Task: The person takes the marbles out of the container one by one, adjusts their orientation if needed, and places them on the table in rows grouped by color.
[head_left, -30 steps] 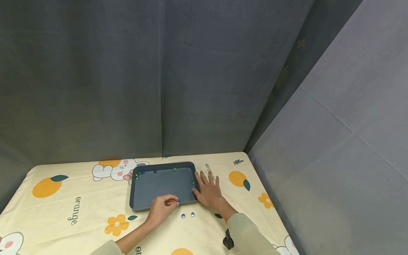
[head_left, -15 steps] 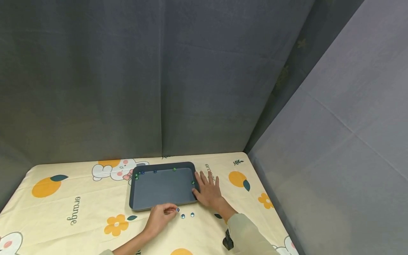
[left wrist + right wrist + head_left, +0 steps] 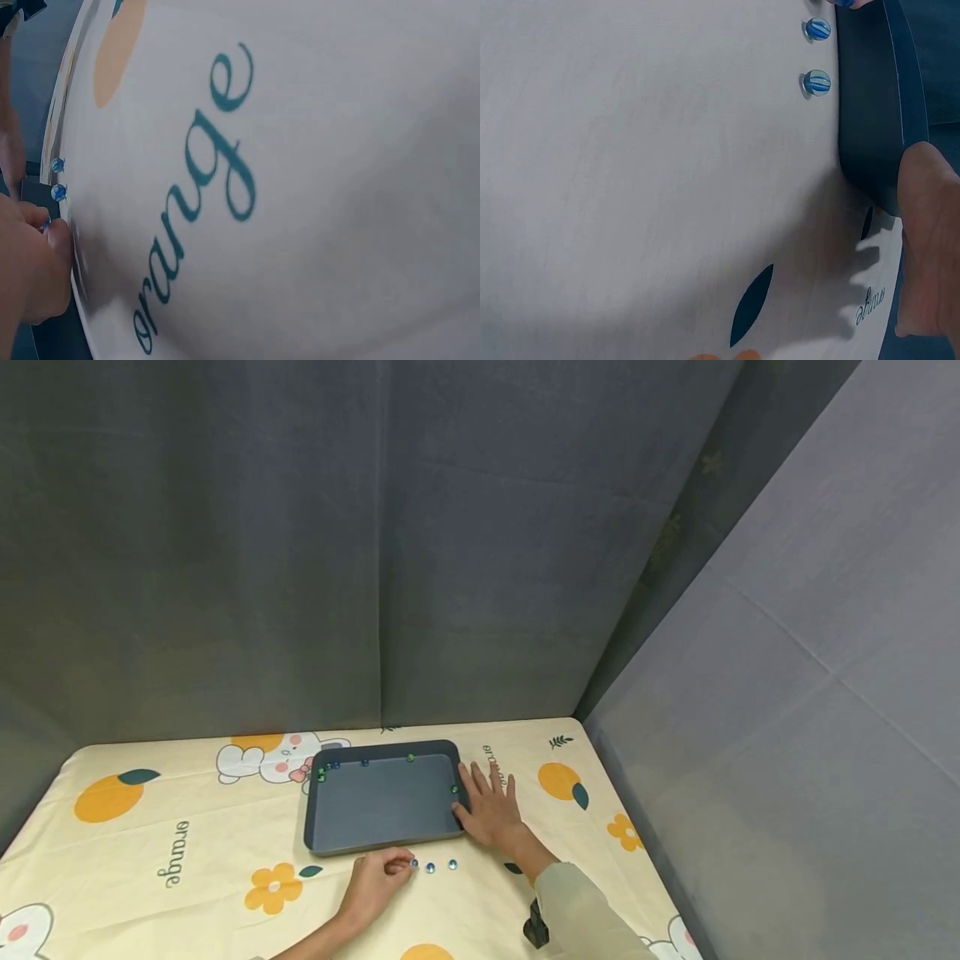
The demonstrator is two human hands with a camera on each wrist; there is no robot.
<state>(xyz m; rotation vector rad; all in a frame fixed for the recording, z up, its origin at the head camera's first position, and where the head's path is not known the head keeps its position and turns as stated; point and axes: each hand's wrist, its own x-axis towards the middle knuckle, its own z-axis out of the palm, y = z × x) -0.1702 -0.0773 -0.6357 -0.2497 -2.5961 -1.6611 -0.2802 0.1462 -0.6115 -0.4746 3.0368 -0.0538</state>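
Observation:
In the head view my left hand [image 3: 375, 882] pinches a blue marble [image 3: 414, 862] between thumb and finger, low over the cloth just in front of the dark grey tray [image 3: 382, 806]. The left wrist view shows a bit of that marble [image 3: 46, 223] between the fingertips. Beside it on the cloth lie two blue-and-clear marbles [image 3: 817, 82], in a row along the tray's near side. My right hand [image 3: 491, 810] rests on the tray's right rim with its fingers spread and straight. Several green and blue marbles [image 3: 410, 758] sit inside the tray along its walls.
A cream cloth [image 3: 217, 843] printed with oranges, flowers and rabbits covers the table. Grey curtains [image 3: 480, 568] stand behind it and along the right. A small black object [image 3: 536, 927] is by the right sleeve [image 3: 588, 914].
My left hand has brought the blue marble from above the tray's near rim toward me, down beside the two marbles on the cloth. The right hand has stayed put.

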